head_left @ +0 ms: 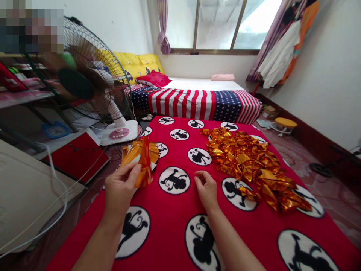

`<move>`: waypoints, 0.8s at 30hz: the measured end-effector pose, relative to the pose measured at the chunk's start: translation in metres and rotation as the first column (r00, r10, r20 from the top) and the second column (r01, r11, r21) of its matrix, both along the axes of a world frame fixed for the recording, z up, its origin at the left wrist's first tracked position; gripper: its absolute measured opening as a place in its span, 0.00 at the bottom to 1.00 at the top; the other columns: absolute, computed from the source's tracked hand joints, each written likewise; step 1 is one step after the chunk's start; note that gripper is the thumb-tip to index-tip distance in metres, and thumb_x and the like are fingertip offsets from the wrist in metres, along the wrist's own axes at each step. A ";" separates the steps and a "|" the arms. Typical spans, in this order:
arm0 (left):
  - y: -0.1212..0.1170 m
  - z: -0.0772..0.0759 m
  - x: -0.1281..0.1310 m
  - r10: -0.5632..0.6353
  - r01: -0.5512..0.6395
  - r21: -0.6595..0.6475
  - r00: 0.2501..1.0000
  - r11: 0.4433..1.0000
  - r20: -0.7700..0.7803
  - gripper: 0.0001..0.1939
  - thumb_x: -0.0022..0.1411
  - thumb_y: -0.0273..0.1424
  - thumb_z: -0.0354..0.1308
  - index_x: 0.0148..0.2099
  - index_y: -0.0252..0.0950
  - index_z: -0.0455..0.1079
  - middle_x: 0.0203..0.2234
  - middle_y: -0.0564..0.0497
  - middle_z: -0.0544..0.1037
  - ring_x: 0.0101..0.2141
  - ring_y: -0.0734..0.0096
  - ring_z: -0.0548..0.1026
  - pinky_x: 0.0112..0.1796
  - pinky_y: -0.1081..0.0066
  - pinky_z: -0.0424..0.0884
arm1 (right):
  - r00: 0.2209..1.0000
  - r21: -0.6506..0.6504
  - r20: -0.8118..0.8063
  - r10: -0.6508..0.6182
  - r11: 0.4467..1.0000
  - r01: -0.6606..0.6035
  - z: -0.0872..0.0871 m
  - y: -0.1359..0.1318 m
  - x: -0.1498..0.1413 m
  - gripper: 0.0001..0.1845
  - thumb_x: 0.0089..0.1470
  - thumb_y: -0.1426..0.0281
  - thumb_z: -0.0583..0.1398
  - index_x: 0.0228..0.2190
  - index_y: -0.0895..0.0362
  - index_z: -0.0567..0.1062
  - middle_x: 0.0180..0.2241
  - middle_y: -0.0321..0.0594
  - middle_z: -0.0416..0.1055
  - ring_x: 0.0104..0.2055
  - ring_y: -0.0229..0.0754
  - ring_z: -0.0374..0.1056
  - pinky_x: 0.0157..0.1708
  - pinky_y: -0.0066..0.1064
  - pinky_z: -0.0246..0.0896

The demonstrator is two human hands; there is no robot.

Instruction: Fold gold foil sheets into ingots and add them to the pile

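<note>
My left hand (120, 186) pinches a shiny orange foil piece (145, 165) between thumb and fingers, holding it upright over the left edge of the table. Just behind it lies a stack of flat orange foil sheets (131, 152), partly covered by my hand and the piece. My right hand (207, 188) hovers above the middle of the red cloth (172, 210), its fingers curled in toward the thumb and nothing visible in them. To its right spreads a heap of crumpled, twisted orange foil pieces (239, 154). A small foil piece (248, 194) lies apart at the heap's near side.
An electric fan (120, 131) stands at the left, beside a red panel (76, 156) and a pale cabinet (31, 195) with a loose cable. Behind the table is a bed with a striped, starred cover (180, 101). A yellow stool (285, 122) stands at the right.
</note>
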State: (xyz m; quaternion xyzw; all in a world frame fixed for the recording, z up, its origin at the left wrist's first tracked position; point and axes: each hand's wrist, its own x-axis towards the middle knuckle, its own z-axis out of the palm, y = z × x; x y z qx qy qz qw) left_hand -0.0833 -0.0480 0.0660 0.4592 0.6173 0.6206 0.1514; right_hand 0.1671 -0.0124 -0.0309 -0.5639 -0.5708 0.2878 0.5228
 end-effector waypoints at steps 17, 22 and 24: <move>0.030 -0.092 0.073 -0.338 0.392 -0.199 0.905 0.898 0.257 0.21 0.53 0.31 0.63 0.50 0.34 0.73 0.44 0.41 0.80 0.44 0.60 0.79 0.48 0.62 0.73 | 0.932 -0.035 -0.308 -0.191 0.981 0.189 0.006 0.001 0.003 0.16 0.58 0.58 0.56 0.42 0.56 0.72 0.35 0.40 0.72 0.32 0.41 0.68 0.32 0.33 0.64; 0.026 -0.094 0.074 -0.404 0.389 -0.154 0.911 0.908 -0.085 0.15 0.53 0.24 0.61 0.44 0.38 0.77 0.43 0.45 0.78 0.44 0.62 0.77 0.46 0.63 0.74 | 0.952 0.033 -0.247 -0.183 0.980 0.197 0.004 -0.001 0.004 0.15 0.59 0.59 0.57 0.42 0.55 0.72 0.38 0.41 0.71 0.37 0.42 0.69 0.36 0.34 0.65; 0.024 -0.093 0.077 -0.419 0.397 -0.151 0.895 0.905 -0.156 0.11 0.54 0.23 0.60 0.39 0.39 0.79 0.41 0.45 0.77 0.43 0.61 0.77 0.46 0.62 0.75 | 0.981 0.106 -0.147 -0.128 0.984 0.144 0.006 -0.003 0.003 0.12 0.60 0.61 0.56 0.41 0.55 0.73 0.40 0.42 0.71 0.41 0.43 0.69 0.40 0.35 0.65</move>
